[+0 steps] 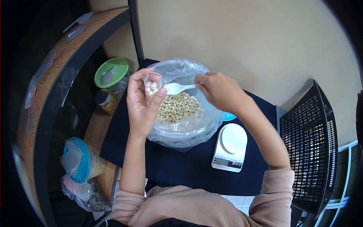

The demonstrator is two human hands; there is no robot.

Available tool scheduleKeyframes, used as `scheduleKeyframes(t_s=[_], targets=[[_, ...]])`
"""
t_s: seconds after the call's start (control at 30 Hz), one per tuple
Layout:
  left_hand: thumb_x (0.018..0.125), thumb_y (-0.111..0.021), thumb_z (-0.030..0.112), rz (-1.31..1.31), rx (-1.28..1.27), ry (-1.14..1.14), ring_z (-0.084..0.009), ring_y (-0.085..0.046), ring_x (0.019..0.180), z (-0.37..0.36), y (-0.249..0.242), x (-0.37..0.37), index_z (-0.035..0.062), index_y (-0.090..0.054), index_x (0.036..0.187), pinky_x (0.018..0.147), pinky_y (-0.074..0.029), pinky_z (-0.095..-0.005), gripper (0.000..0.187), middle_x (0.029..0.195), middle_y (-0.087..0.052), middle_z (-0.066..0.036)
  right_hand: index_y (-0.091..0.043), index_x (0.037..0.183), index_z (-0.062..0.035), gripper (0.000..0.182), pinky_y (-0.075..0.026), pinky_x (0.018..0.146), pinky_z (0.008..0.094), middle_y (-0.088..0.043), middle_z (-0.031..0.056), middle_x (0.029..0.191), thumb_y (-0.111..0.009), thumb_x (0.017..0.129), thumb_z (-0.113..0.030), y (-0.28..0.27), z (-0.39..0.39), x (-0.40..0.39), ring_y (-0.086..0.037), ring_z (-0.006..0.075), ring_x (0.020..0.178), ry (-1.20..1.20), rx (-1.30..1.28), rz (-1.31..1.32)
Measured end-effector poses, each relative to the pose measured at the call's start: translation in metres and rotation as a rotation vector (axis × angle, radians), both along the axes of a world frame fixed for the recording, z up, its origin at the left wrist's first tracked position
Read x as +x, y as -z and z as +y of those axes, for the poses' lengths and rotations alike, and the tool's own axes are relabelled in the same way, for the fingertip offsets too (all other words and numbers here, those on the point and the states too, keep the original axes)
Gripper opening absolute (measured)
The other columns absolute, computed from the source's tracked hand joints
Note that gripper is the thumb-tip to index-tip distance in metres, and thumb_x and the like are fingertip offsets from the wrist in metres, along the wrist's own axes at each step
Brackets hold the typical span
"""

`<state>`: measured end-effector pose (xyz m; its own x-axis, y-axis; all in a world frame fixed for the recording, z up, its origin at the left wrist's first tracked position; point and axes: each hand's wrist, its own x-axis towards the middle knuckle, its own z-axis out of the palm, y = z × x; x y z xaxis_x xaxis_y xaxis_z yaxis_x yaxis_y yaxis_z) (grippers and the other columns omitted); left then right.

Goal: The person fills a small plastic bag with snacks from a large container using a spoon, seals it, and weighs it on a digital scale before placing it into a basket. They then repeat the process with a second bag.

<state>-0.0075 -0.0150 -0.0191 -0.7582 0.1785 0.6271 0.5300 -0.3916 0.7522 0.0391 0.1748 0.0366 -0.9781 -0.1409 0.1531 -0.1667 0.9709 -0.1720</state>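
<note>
My left hand (140, 102) is wrapped round a small clear plastic bag (152, 83) partly filled with pale round pieces. Between the fingers of my right hand (219, 90) is the handle of a white plastic spoon (174, 89), its bowl close beside the bag's right side. Both hands are above a wide tub (211, 109) lined with a clear plastic bag. Inside the tub lies a heap of beige, roughly round pieces (177, 108), partly covered by the spoon and my left thumb.
A white kitchen scale (228, 147) stands on the dark tablecloth (170, 162), right of the tub. Farther right is a black perforated basket (308, 140). At the left are jars with a green lid (110, 72) and a blue lid (77, 160), plus a wooden shelf (49, 79).
</note>
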Motion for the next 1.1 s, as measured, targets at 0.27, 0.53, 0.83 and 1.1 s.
scheduleKeyframes(t_s=[0.27,0.53,0.83,1.1], targets=[[0.075,-0.068,0.008,-0.069,-0.275,-0.065,-0.0104,-0.052,0.089,0.003,-0.009,0.009,0.0044,-0.049,0.11,0.08,-0.04,-0.0247,0.04,0.094,-0.055,-0.004,-0.063,0.086,-0.0029,0.019,-0.048,0.064,0.0408,-0.062,0.0151,0.073,-0.051,0.085,-0.017,-0.072,0.011,0.025,-0.06,0.0333,0.069,0.017,0.081,0.203],[0.07,-0.074,0.011,-0.077,-0.361,-0.117,-0.0139,-0.056,0.085,0.006,-0.015,0.012,0.0022,-0.051,0.106,0.078,-0.045,-0.0272,0.044,0.091,-0.059,-0.008,-0.063,0.078,-0.0019,0.011,-0.049,0.063,0.037,-0.061,0.0124,0.07,-0.056,0.078,-0.01,-0.092,-0.006,0.035,-0.061,0.0277,0.065,-0.049,0.299,0.36],[0.069,-0.075,0.012,-0.046,-0.365,-0.138,-0.0151,-0.056,0.086,0.007,-0.011,0.009,0.0016,-0.051,0.106,0.078,-0.045,-0.0278,0.045,0.092,-0.058,-0.008,-0.062,0.082,-0.0071,0.006,-0.043,0.067,0.0318,-0.057,0.0059,0.071,-0.059,0.08,-0.011,-0.093,-0.028,0.043,-0.058,0.0213,0.063,-0.055,0.541,0.493],[0.071,-0.07,0.003,-0.05,-0.332,-0.099,-0.0122,-0.054,0.091,0.006,-0.01,0.009,0.0022,-0.047,0.111,0.083,-0.041,-0.0256,0.047,0.096,-0.056,-0.006,-0.06,0.091,-0.0018,0.018,-0.05,0.07,0.0401,-0.061,0.0159,0.085,-0.052,0.074,-0.001,-0.006,-0.022,0.014,-0.061,0.0331,0.078,0.093,0.271,-0.009]])
